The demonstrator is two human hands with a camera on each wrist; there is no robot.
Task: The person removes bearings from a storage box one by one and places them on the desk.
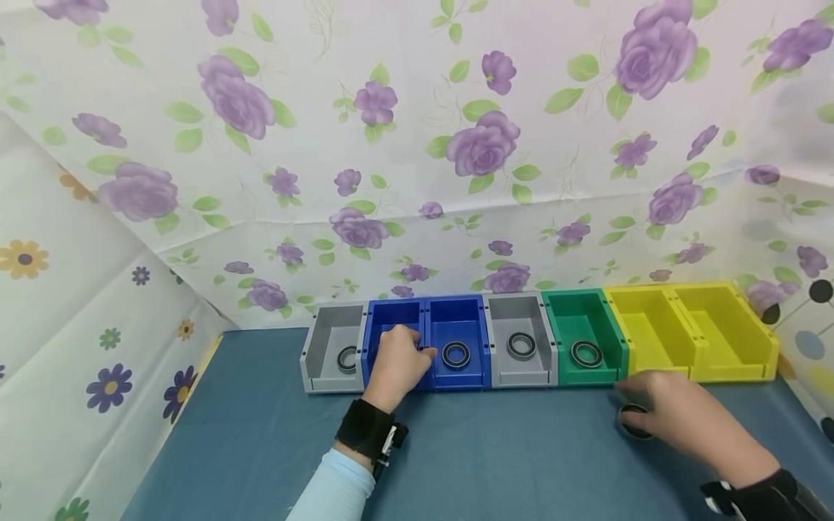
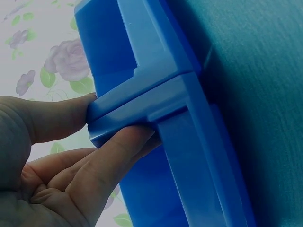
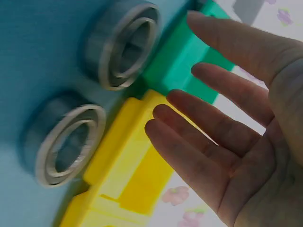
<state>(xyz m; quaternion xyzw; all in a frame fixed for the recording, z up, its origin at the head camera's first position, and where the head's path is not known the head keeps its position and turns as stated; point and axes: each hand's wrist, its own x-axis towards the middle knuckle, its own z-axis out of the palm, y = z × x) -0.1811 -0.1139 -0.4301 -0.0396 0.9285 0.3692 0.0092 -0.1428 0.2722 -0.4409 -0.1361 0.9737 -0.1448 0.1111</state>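
My left hand (image 1: 397, 362) pinches the adjoining walls of two blue bins (image 2: 137, 101), thumb on one side and fingers on the other. My right hand (image 1: 677, 416) hovers with spread fingers just in front of the yellow bins (image 3: 137, 165), holding nothing. Beneath it, two ring-shaped ball bearings show on the table in the right wrist view: one bearing (image 3: 108, 56) by the green bin (image 3: 175, 56), another bearing (image 3: 45, 156) by the yellow one. From the head, only one loose bearing (image 1: 635, 436) shows, partly behind the fingers. The left blue bin's inside is mostly hidden.
The bins stand in one row against a flowered cloth backdrop (image 1: 391, 181). Single bearings lie in the left grey bin (image 1: 319, 362), the right blue bin (image 1: 456, 318), the other grey bin (image 1: 515, 315) and the green bin. A blue-grey cloth (image 1: 489, 456) covers the table.
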